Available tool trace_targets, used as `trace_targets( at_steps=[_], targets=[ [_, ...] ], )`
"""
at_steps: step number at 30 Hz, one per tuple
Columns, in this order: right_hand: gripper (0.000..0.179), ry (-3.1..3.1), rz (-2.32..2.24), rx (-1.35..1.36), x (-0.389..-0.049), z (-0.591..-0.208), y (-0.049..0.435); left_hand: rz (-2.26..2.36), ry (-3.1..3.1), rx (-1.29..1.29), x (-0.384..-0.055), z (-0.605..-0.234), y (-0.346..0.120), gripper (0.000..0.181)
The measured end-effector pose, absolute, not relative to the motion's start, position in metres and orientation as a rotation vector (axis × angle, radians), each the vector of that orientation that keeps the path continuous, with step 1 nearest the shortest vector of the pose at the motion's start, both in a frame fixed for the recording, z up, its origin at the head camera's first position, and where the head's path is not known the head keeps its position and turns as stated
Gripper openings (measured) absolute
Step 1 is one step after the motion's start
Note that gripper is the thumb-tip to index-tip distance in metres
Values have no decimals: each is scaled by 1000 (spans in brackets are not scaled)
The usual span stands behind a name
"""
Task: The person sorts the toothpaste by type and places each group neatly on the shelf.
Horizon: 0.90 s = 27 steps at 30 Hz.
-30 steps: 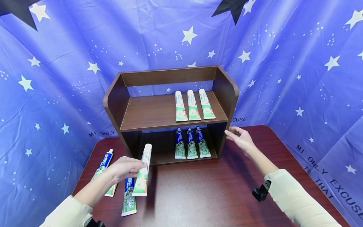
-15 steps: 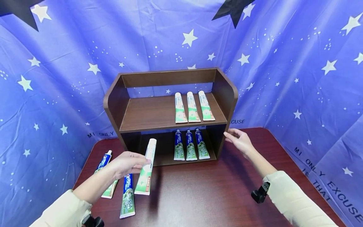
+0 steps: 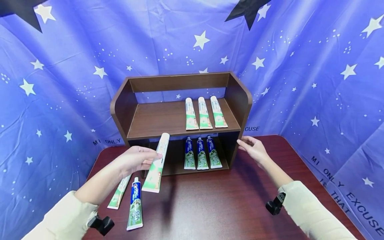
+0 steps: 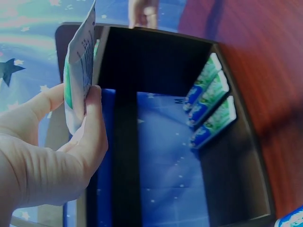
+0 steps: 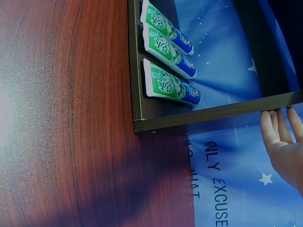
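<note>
My left hand (image 3: pixel 136 161) pinches a white-and-green toothpaste tube (image 3: pixel 156 170) between thumb and fingers, cap end up and tilted. The tube is raised in front of the shelf's left half; the left wrist view shows it edge-on between the fingers. My right hand (image 3: pixel 253 148) rests its fingertips against the right side panel of the brown two-tier shelf (image 3: pixel 183 134), straight-fingered in the right wrist view. Three white-and-green tubes (image 3: pixel 204 113) lie side by side on the upper tier's right. Below them, three blue-and-green toothpaste tubes (image 3: pixel 201 153) lie on the lower tier.
On the table (image 3: pixel 204 206) at the left lie a blue-and-green tube (image 3: pixel 135 205) and a white-and-green tube (image 3: pixel 120 192), the latter partly under my left wrist. A blue star-print curtain (image 3: pixel 168 40) hangs behind and on both sides.
My left hand has lifted the white-and-green tube up and slightly right, toward the shelf. Its forearm now covers the far-left blue-and-green tube. The right hand stays at the side panel.
</note>
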State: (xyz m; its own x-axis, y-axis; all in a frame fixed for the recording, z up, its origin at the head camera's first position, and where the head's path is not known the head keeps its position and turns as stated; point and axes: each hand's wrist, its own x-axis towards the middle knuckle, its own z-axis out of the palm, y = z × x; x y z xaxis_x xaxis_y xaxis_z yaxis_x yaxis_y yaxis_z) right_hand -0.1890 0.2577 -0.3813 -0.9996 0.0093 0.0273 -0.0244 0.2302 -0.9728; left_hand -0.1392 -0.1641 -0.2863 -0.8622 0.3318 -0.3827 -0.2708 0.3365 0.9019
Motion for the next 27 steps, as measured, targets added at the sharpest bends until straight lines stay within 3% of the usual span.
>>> trace_targets(
  at_steps=[27],
  targets=[
    [55,-2430,1930,8,-191,-386,260,1547,2057,-63,-204,-235,-123,46]
  ],
)
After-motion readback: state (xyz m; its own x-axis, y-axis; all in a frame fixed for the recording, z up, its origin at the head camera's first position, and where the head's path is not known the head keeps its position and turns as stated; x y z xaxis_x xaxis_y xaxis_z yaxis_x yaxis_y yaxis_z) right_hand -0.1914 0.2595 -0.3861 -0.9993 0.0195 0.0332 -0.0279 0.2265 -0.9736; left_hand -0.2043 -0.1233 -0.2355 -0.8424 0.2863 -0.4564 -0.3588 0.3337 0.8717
